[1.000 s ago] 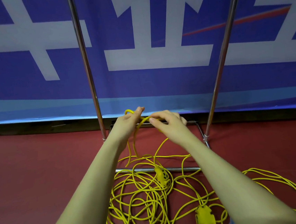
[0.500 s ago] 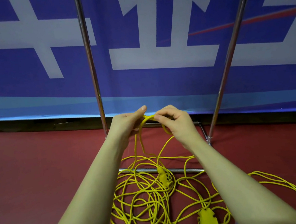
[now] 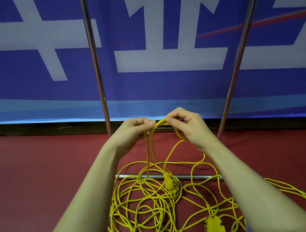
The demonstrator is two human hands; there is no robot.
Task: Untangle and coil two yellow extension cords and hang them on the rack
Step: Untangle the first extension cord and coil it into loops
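Between the two upright poles of the rack [image 3: 95, 65], both hands are holding up a short loop of yellow cord [image 3: 160, 123]. The left hand [image 3: 131, 131] is pinching the cord with its fingers [image 3: 150, 123] curled around it, and the right hand [image 3: 186, 125] is gripping the other side of the loop, thumb and fingers clamped on it. From the hands, strands are hanging down into the tangled yellow extension cords [image 3: 144, 210], which are lying on the red floor [image 3: 42, 173] across the rack's low crossbar [image 3: 201, 176]. One socket block [image 3: 171, 184] is sitting just past the crossbar, another [image 3: 214, 227] nearer the bottom edge. Which cord the held loop belongs to is hard to tell. A blue banner [image 3: 164, 84] is hanging behind.
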